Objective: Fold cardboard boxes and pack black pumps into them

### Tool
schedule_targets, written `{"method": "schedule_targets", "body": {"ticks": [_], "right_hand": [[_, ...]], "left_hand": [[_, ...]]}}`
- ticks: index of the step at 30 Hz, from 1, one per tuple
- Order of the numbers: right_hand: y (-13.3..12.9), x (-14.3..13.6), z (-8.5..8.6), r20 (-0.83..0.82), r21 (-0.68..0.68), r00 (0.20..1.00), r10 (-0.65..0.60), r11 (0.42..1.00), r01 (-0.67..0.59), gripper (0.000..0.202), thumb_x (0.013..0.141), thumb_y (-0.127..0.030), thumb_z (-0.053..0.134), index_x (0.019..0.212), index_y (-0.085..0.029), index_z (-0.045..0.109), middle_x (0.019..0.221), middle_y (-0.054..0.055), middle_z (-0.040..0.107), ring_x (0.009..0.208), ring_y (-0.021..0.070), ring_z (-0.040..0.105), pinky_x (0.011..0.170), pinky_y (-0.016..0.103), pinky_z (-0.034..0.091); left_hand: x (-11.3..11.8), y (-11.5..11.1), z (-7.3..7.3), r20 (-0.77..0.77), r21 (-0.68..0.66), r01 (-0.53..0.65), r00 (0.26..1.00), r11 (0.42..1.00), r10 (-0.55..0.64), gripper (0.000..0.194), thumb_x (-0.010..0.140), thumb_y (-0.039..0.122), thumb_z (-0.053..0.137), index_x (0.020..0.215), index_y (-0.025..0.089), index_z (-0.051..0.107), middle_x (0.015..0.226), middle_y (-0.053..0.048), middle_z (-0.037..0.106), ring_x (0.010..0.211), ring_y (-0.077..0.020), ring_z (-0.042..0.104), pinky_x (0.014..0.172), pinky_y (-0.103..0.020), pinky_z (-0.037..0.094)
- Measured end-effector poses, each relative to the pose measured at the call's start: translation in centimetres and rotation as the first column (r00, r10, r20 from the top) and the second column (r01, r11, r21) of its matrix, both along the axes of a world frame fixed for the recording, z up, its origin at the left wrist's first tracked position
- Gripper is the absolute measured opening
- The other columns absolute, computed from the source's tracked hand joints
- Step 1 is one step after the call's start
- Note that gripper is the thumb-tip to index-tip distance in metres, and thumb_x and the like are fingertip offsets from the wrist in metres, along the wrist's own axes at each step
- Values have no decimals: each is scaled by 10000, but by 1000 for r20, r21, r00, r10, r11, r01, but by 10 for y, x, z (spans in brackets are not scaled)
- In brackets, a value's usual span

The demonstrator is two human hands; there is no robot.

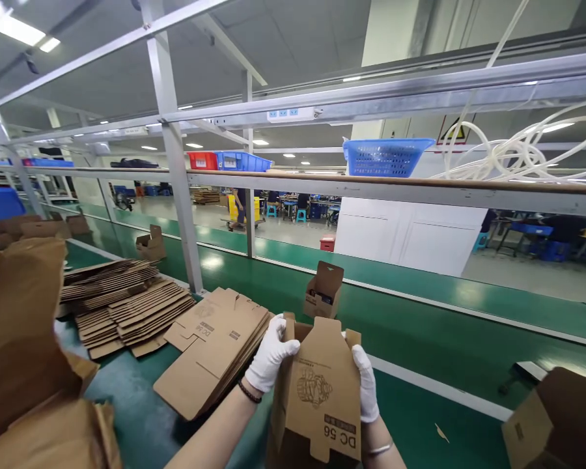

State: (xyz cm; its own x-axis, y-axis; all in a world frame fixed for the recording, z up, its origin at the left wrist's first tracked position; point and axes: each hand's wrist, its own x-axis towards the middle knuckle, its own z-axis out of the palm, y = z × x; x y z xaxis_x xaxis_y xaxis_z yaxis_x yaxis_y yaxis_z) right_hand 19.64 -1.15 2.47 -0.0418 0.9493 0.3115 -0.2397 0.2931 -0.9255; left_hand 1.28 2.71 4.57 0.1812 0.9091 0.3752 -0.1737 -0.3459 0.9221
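Observation:
A brown cardboard box [322,397] printed "DC 56" stands between my two white-gloved hands, its upper flaps raised. My left hand [272,353] grips the box's upper left edge, thumb over the rim. Along the upper right side, my right hand [366,384] holds the box, its fingers partly hidden behind a flap. Just left of the box lies a stack of flat printed cartons [212,345]. Beyond my hands, a small open box [323,290] with something dark inside sits on the green belt.
More flat cartons [127,303] lie at left, beside crumpled brown paper [19,352]. An open box [557,417] is at lower right. A metal post [176,150] rises behind the cartons. The shelf above holds a blue basket [388,157] and coiled white tubing [508,153].

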Motion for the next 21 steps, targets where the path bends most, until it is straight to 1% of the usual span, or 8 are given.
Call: {"method": "schedule_targets", "body": {"ticks": [3, 5, 7, 11, 14, 16, 18, 21], "right_hand": [[5, -4, -8, -107, -35, 990, -93, 995, 89, 523, 896, -623, 316, 1262, -272, 445, 1109, 113, 680, 980, 312, 686, 806, 487, 573], [8, -8, -8, -121, -52, 984, -130, 991, 124, 526, 916, -606, 299, 1335, -298, 371, 1110, 94, 680, 941, 292, 696, 792, 483, 578], [7, -13, -3, -93, -44, 992, -82, 996, 78, 566, 932, -630, 229, 1397, -316, 307, 1178, 94, 666, 970, 281, 692, 805, 483, 578], [-2, -18, 13, 90, 54, 992, 88, 994, -93, 676, 879, -728, 316, 1397, -298, 380, 1336, 96, 595, 1152, 287, 617, 914, 462, 545], [-4, -16, 17, 146, 73, 988, 56, 995, -67, 711, 807, -723, 499, 1344, -257, 467, 1298, 105, 617, 1150, 307, 610, 951, 463, 526], [-2, -14, 15, 137, 82, 990, -34, 996, 23, 654, 822, -673, 528, 1317, -247, 497, 1250, 109, 635, 1098, 302, 630, 933, 464, 534], [2, -12, 11, 148, 181, 966, -214, 966, 186, 527, 845, -597, 562, 1235, -242, 559, 1253, 115, 612, 1116, 294, 611, 956, 467, 514], [6, -8, 6, 192, 495, 845, -499, 792, 356, 329, 819, -475, 664, 1044, -235, 644, 1237, 116, 567, 1197, 305, 533, 1033, 520, 430]], "left_hand": [[5, -7, -2, 136, 59, -33, 990, 998, 25, 636, 554, 737, 720, 791, 221, 433, 788, -8, 587, 786, -204, 615, 752, -363, 507], [3, -9, 1, 75, 91, -105, 992, 990, 99, 647, 604, 810, 620, 698, 225, 363, 625, 36, 490, 617, -150, 541, 632, -312, 481], [-2, -7, 6, 17, 111, -198, 980, 974, 197, 642, 653, 835, 548, 670, 225, 347, 561, 59, 410, 527, -113, 441, 553, -276, 428], [-11, 0, 15, 41, 154, -293, 956, 944, 290, 661, 574, 813, 656, 799, 217, 478, 656, 38, 482, 601, -130, 474, 603, -283, 443], [-10, 1, 20, 121, 242, -319, 947, 916, 298, 676, 600, 726, 724, 1020, 223, 558, 948, -50, 614, 814, -191, 587, 769, -341, 498], [-9, 0, 22, 113, 277, -294, 955, 915, 273, 526, 712, 642, 698, 1015, 219, 623, 1223, -110, 581, 1025, -239, 590, 923, -395, 478], [-7, -4, 21, 7, 279, -187, 981, 942, 193, 497, 795, 649, 602, 1033, 217, 668, 1440, -116, 446, 1265, -290, 475, 1080, -445, 377], [-2, -9, 16, -149, 246, 5, 988, 969, 32, 717, 834, 766, 369, 1223, 211, 604, 1472, -121, 423, 1372, -310, 376, 1157, -478, 276]]}}
